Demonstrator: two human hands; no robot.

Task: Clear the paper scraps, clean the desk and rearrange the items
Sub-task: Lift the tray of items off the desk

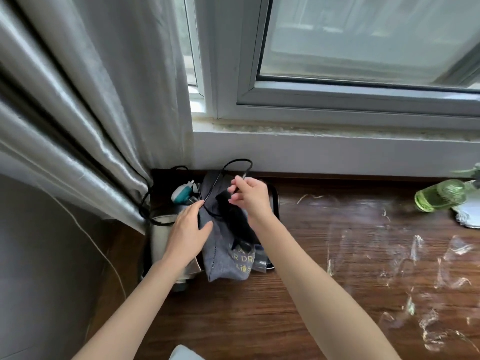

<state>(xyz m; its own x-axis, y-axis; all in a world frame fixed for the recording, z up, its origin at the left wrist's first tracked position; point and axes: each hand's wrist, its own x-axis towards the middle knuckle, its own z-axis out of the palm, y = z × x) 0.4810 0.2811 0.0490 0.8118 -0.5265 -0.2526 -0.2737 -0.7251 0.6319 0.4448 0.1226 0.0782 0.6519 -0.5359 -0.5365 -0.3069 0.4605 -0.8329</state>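
Risk, largest first: black cord loops high over the grey drawstring bag and trails left behind the curtain. A hard pull could drag the teal-and-white appliance or tip the steel kettle beside it, since the cord lies across both. Right hand pinches the cord near its end, fingers curled on it. Left hand lies with straight fingers against the bag's left edge, thumb on the fabric, fingertips touching the cord; a steadying press, not a closed grip. If it slips, the bag may fold and the black item at its mouth could drop out.

Lesser risk: thin white wire down the left wall could snag a forearm.

Worktop: dark wood grain, set against the wall under the window, sill grimy. Bag and kettle sit on a black tray at far left. Clear film scraps litter the right half, not yet cleared. Green bottle lies on its side far right, near a white object.
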